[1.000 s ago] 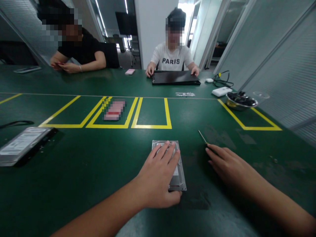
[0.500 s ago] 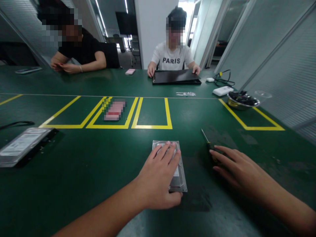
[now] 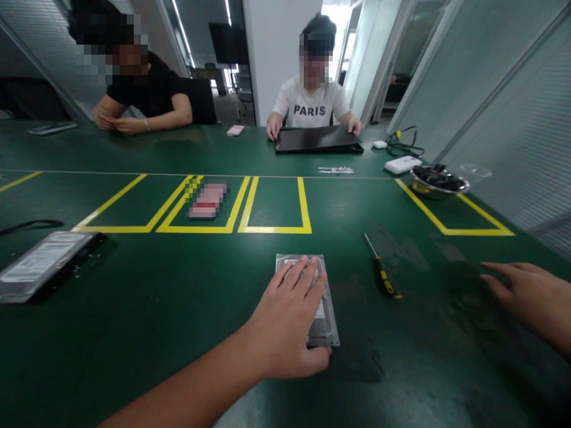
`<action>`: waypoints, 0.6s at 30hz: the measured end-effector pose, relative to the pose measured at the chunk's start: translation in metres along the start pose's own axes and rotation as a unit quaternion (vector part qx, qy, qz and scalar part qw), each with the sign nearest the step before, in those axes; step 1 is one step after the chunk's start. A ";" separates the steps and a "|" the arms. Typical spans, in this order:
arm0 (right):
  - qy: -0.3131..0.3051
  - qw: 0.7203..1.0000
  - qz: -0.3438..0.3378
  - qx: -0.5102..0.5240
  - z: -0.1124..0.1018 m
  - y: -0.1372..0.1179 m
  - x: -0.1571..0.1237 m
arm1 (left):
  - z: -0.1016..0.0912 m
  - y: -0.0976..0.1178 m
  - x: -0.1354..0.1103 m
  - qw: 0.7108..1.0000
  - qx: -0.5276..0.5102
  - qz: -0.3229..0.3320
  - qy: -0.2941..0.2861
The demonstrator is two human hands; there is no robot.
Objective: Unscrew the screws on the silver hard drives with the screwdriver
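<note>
A silver hard drive (image 3: 325,321) lies flat on the green table in front of me. My left hand (image 3: 288,321) rests on top of it, fingers stretched out and the thumb at its near edge. A small screwdriver (image 3: 382,274) with a yellow and black handle lies on the table to the right of the drive, untouched. My right hand (image 3: 529,294) hovers near the right edge of the view, well away from the screwdriver, fingers apart and holding nothing.
Another hard drive (image 3: 38,263) lies at the left. Yellow taped boxes (image 3: 272,228) mark the table's middle, one holding a pink item (image 3: 207,200). A metal bowl of parts (image 3: 438,181) and white devices sit far right. Two people sit across, one with hands on a black laptop (image 3: 317,141).
My right hand has let go of the screwdriver and moved away to the right, leaving it lying on the table. My left hand has stayed on the hard drive.
</note>
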State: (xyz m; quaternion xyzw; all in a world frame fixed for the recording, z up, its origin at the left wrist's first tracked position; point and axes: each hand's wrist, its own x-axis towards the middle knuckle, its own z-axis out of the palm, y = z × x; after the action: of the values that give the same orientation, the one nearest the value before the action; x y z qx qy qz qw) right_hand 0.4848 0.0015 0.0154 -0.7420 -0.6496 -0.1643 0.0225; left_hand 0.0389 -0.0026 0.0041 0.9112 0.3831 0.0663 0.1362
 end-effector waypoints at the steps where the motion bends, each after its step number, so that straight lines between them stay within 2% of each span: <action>1: -0.022 1.000 0.008 0.004 0.000 0.002 0.002 | 0.000 0.000 0.000 1.000 0.000 0.000 0.002; 5: -0.085 0.995 0.045 0.013 0.000 -0.001 0.002 | 0.001 0.000 0.000 1.000 0.001 0.000 0.007; 9: -0.089 0.994 0.053 0.019 0.003 0.000 -0.003 | 0.001 0.001 0.000 1.000 0.001 0.001 0.011; 14: -0.058 0.997 0.052 0.016 0.015 0.027 -0.004 | 0.002 0.000 0.000 1.000 -0.003 0.003 0.010; 18: -0.070 0.996 0.043 0.039 0.027 0.048 -0.004 | 0.002 0.000 0.000 1.000 -0.005 0.003 0.015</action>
State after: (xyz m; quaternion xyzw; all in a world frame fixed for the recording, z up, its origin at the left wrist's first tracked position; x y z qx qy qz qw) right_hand 0.5368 -0.0035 -0.0026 -0.7773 -0.6232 -0.0858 0.0128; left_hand 0.0394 -0.0032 0.0020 0.9107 0.3820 0.0820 0.1344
